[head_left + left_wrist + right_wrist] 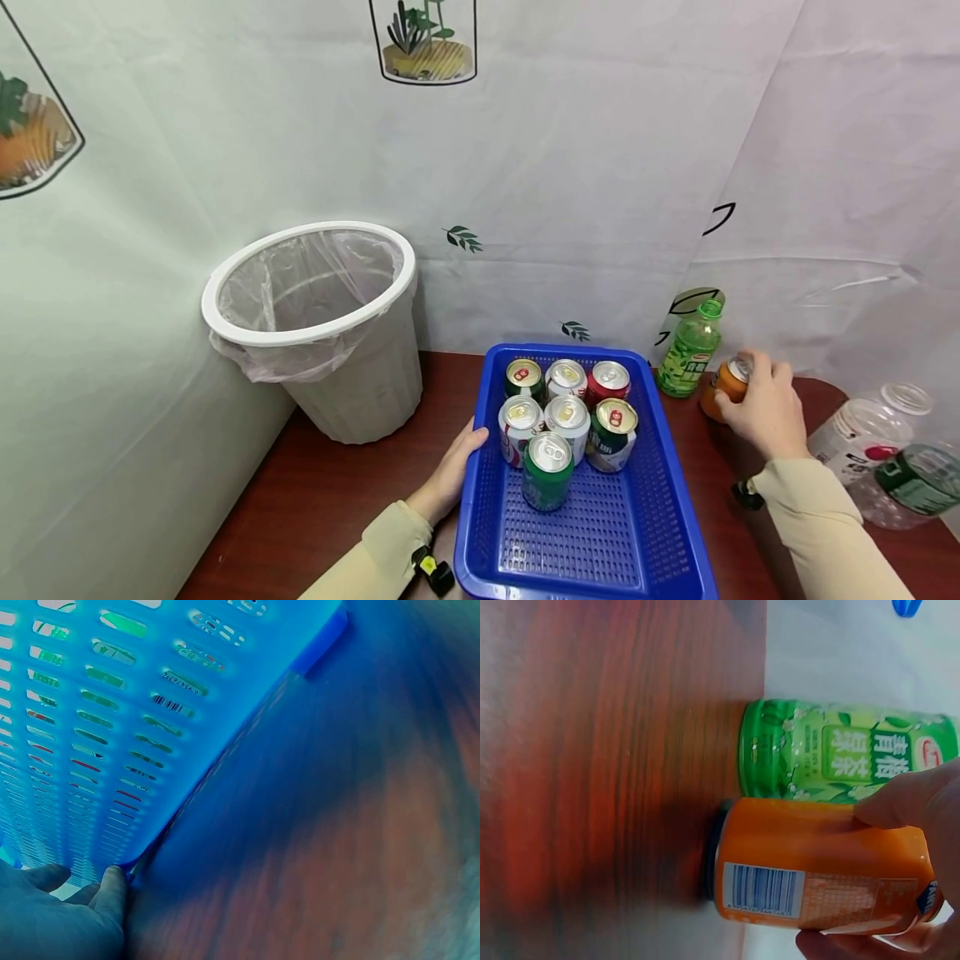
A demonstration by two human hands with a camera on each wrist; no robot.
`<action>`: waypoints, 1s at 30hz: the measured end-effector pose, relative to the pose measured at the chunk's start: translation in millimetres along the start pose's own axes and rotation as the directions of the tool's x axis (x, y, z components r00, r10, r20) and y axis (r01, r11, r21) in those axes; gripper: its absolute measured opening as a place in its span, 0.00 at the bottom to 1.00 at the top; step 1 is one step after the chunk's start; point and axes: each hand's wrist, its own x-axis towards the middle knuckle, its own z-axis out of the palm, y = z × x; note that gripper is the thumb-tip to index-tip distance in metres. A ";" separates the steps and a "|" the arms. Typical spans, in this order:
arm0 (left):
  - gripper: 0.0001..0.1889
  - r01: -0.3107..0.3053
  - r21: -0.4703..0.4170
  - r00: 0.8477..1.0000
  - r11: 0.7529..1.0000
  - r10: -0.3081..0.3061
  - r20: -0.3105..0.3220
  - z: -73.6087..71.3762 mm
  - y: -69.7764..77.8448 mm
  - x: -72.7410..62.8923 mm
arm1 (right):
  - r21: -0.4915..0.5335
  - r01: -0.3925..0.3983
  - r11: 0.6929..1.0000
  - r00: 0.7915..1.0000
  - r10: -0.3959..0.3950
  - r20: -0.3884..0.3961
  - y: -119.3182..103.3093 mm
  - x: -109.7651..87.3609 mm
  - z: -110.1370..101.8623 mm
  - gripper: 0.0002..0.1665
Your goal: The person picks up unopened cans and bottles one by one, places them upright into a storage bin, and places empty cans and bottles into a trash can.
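One Fanta can [825, 855] gripped by right hand [768, 414], just lift straight; left hand [450, 468] touches blue basket [570, 542], grip unclear tbh.

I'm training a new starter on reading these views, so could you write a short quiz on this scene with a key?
1. Multiple choice: what does the right hand grip?
A) a green bottle
B) an orange can
C) a white bin

2. True or false: the left hand is at the side of the blue basket.

3. Count: how many cans stand in the basket?

Key: 1. B. 2. True. 3. Seven.
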 end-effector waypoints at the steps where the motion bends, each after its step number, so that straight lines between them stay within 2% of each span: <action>1: 0.34 -0.001 0.003 1.000 1.000 0.001 0.001 -0.1 -0.2 -0.2 | 0.000 0.001 1.000 1.000 -0.001 -0.001 -1.0 -2.5 -0.2 0.45; 9: 0.33 0.011 -0.002 1.000 1.000 -0.011 -0.008 0.1 0.4 -0.4 | -0.015 0.012 1.000 0.999 -0.012 -0.034 -5.5 -21.4 -1.6 0.45; 18: 0.34 0.007 0.000 1.000 1.000 -0.007 -0.002 0.0 0.3 0.5 | -0.017 0.021 1.000 1.000 -0.022 -0.016 -12.6 -42.3 -8.0 0.46; 30: 0.34 0.016 -0.008 1.000 1.000 -0.016 -0.008 0.0 0.7 -1.0 | -0.014 0.100 0.995 0.995 -0.101 -0.024 -25.2 -60.2 -13.2 0.45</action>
